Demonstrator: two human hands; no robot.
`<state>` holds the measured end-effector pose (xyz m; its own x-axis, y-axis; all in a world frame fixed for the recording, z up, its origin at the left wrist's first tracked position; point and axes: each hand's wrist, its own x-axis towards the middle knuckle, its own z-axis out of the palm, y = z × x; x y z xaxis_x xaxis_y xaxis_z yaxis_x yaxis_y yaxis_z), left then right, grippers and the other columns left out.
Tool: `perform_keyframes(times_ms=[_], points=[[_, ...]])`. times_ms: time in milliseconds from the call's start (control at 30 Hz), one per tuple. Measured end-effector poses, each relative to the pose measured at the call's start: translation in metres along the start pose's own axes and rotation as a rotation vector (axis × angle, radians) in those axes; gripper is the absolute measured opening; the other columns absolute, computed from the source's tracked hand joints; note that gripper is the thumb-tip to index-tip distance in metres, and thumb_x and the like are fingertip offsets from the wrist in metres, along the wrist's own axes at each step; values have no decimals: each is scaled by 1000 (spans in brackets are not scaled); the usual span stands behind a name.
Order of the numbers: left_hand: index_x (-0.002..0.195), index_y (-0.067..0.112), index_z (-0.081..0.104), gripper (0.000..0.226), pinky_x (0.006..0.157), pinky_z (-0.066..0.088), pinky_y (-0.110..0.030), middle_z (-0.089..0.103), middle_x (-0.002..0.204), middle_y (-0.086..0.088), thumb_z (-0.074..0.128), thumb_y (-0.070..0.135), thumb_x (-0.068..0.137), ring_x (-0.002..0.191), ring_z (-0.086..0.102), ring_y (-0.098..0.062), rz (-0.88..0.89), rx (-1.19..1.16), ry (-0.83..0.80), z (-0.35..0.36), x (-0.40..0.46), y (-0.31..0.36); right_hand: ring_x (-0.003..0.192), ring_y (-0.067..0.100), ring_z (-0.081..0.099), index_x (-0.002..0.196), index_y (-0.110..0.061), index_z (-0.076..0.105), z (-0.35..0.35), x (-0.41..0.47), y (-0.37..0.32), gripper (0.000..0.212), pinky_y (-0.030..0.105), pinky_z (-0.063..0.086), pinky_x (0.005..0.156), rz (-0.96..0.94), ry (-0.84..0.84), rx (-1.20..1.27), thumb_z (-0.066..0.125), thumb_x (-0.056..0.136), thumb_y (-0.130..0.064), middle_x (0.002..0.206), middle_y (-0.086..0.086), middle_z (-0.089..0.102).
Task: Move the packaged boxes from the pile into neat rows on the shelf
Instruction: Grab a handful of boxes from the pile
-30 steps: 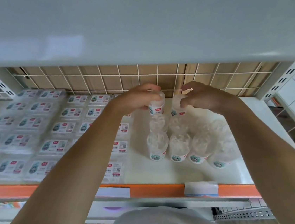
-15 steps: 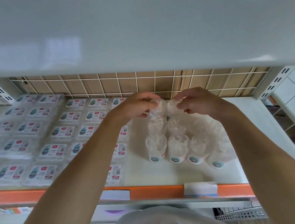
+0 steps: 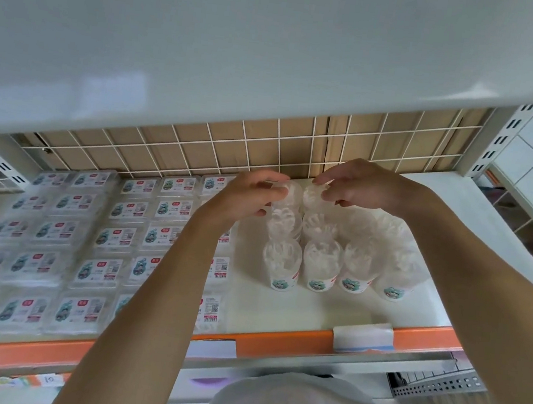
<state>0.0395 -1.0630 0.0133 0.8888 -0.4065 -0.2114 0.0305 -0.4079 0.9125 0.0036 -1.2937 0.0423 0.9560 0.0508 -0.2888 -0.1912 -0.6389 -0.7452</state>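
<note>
Clear round tubs with labelled bases stand in rows on the white shelf (image 3: 309, 309); the front row (image 3: 320, 271) holds several. My left hand (image 3: 249, 196) grips one clear tub (image 3: 289, 194) at the back of the left column. My right hand (image 3: 356, 185) holds a second clear tub (image 3: 314, 195) right beside it, at the back of the neighbouring column. Both tubs sit at shelf level, touching each other. Flat clear packaged boxes (image 3: 105, 236) with printed labels lie in neat rows across the left half of the shelf.
A white wire grid (image 3: 264, 148) over brown cardboard closes the shelf's back. The upper shelf board (image 3: 242, 49) hangs low overhead. An orange front rail (image 3: 263, 337) carries price tags. A perforated upright (image 3: 498, 138) stands at the right, with tiled floor beyond.
Both hands have lowered their tubs from a raised position down to the back of the rows, and the labels facing me are now hidden behind the tubs in front.
</note>
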Motion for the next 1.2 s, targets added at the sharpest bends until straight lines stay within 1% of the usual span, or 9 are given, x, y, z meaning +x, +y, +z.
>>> perform_keyframes(times_ms=[100,200,333,467,567,667,867,1067,1200], points=[[121,35,67,30,77,53,-24,68,115,1,68,31,91,103,67,-16,-4,-2,1,0,-1,0,102,22,69,121,-23,71,-1,-3,-2,34,42,54,100,6,3,-9,71,87,-17,107,4,71],[123,33,67,30,72,50,-20,67,113,2,67,29,93,97,65,-12,-1,4,6,1,-4,1,101,19,67,126,-22,68,0,-7,-4,38,38,54,98,14,10,-28,70,88,-16,107,2,70],[126,31,65,31,69,48,-19,66,110,3,65,28,95,94,63,-10,7,8,3,3,-7,3,93,11,66,127,-23,67,2,-10,-5,39,27,53,87,17,25,-19,69,89,-18,112,0,68],[128,33,64,33,71,48,-19,66,114,3,64,30,95,97,63,-11,-4,2,2,3,-9,4,92,11,65,128,-25,67,3,-11,-4,40,27,51,84,14,44,-29,68,88,-22,102,-4,69],[131,36,62,38,74,49,-21,67,117,1,66,33,93,100,64,-13,-15,-17,10,2,-11,3,101,14,62,130,-25,65,2,-17,-4,39,26,46,85,-12,83,6,66,92,-26,107,-7,65],[132,35,60,41,73,50,-21,69,116,2,68,37,92,103,66,-13,-43,-31,33,3,-12,3,113,15,58,128,-25,66,-1,-22,-4,35,24,40,88,-57,150,10,64,94,-33,122,-6,63],[126,27,64,37,88,58,-32,68,113,6,69,37,91,108,64,-11,-70,-41,217,5,-25,10,114,13,59,126,-29,65,-4,-41,-3,35,25,45,93,-125,181,-13,65,93,-40,124,-6,63],[122,27,67,30,89,56,-34,69,104,15,68,33,93,98,65,-5,-48,-13,396,9,-71,25,110,8,60,127,-36,62,0,-68,-2,36,22,43,90,-195,167,-11,66,92,-43,126,-13,61],[123,33,65,29,94,55,-34,66,105,23,64,36,94,104,63,-1,-90,60,422,24,-114,33,120,11,56,134,-32,58,6,-89,-7,44,25,43,96,-266,103,-56,65,93,-42,137,-10,57]])
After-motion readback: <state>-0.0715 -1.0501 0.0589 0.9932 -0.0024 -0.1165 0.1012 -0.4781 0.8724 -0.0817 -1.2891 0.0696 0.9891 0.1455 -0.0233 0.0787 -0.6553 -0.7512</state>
